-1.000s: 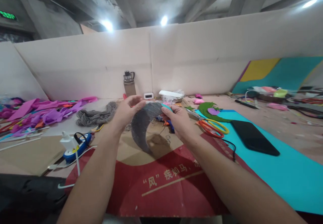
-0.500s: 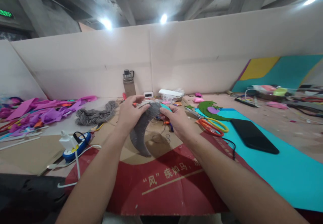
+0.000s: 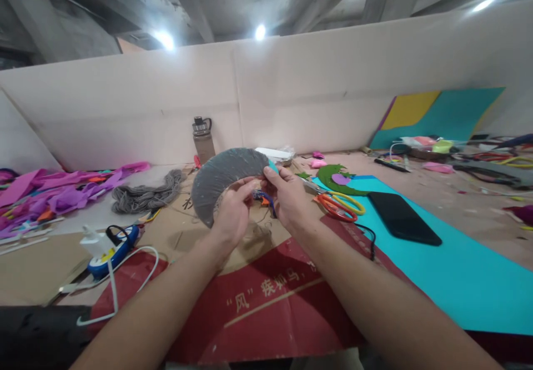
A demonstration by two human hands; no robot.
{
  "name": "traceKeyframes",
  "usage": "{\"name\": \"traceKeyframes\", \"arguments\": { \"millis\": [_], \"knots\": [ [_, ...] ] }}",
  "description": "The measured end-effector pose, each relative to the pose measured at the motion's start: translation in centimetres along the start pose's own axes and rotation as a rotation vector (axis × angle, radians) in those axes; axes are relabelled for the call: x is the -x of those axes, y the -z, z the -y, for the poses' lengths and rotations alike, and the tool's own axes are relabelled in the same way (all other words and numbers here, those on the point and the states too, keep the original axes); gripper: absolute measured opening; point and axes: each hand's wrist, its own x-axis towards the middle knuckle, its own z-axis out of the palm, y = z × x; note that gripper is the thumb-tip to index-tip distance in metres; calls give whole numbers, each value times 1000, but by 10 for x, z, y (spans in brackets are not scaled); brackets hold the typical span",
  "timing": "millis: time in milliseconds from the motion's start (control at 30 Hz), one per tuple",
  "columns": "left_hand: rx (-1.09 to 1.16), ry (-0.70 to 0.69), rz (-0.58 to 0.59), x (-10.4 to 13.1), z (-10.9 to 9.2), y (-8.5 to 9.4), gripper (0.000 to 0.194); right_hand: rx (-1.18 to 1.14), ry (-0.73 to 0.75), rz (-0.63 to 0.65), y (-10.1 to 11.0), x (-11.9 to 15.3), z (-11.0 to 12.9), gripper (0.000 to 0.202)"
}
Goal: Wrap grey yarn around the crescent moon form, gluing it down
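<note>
A crescent-shaped piece wrapped in grey yarn (image 3: 227,173) is held up above the cardboard, arched with its curve upward. At its right end a small teal patch shows. My right hand (image 3: 287,195) pinches that end between thumb and fingers. My left hand (image 3: 233,211) is closed at the inner curve of the crescent, thumb pressed to the fingers. Whatever thin thing is in its pinch is too small to make out. Beyond my left forearm lies a loose skein of grey yarn (image 3: 147,192).
Red-printed cardboard (image 3: 266,320) lies under my arms. On the right are scissors (image 3: 339,206), a black phone (image 3: 403,218), a teal sheet (image 3: 449,281) and a green cut-out (image 3: 333,176). On the left are a blue power strip (image 3: 112,259) and purple scraps (image 3: 79,189). A bottle (image 3: 204,142) stands behind.
The crescent has turned from hanging downward to arching up and leftward. My left hand has come off its top edge and moved down to the inner curve. The view has shifted slightly right.
</note>
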Motion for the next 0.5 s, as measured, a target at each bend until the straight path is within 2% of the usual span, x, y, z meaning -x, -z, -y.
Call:
{"name": "traceKeyframes", "arguments": {
  "millis": [67, 133, 267, 367, 433, 500],
  "knots": [
    [73, -99, -9, -1, -2, -2, 18, 8, -32, 42, -3, 3, -2, 28],
    [62, -138, -24, -4, -5, -2, 16, 29, -61, 93, -5, 6, -3, 29],
    [-5, -116, -161, -15, -10, 10, 15, 86, -115, 198, -7, 9, -5, 37],
    [88, -78, -166, -26, -14, 26, 22, 164, -200, 320, -5, 9, -8, 41],
    [190, -101, -209, -33, -17, 38, 25, 344, -201, 452, -3, 9, -10, 37],
    [216, -71, -216, -39, -22, 48, 25, 639, -84, 555, -3, 11, -7, 35]
  ]
}}
